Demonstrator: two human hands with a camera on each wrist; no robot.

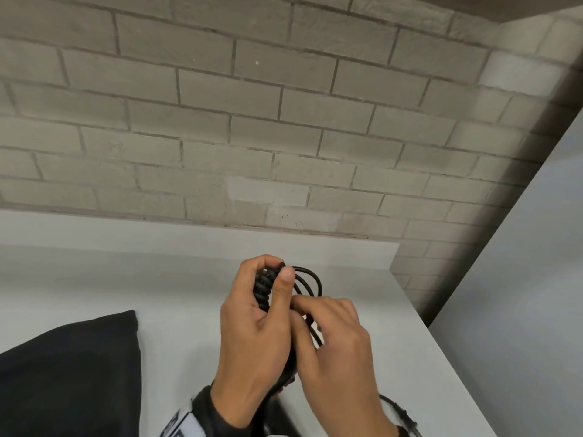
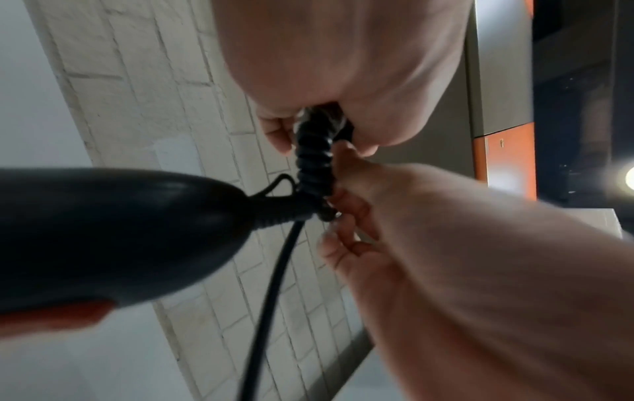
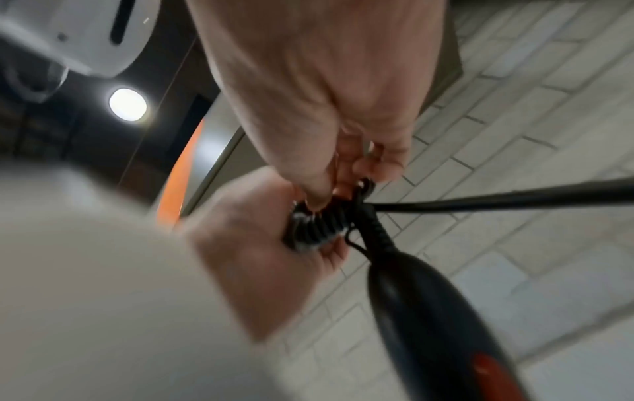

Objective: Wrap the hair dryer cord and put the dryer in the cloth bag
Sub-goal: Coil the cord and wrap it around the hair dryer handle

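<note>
My left hand [image 1: 277, 275] grips a tight bundle of wound black cord [image 1: 265, 288], thumb pressed along its side. A loose loop of cord [image 1: 312, 279] sticks out to the right of it. My right hand [image 1: 304, 307] pinches the cord just beside the bundle. Below the hands hangs the black hair dryer [image 2: 103, 230] with a red switch [image 2: 51, 317], mostly hidden in the head view. In the right wrist view the bundle [image 3: 319, 228] sits at the handle's strain relief [image 3: 377, 233], and a strand [image 3: 514, 198] runs off to the right. The black cloth bag [image 1: 69, 373] lies flat at the lower left.
The white table [image 1: 189, 294] ends at a brick wall [image 1: 252, 121] behind and an edge on the right. The cord's plug end [image 1: 407, 417] lies on the table near the lower right. A wrist strap [image 1: 179, 424] shows on my left arm.
</note>
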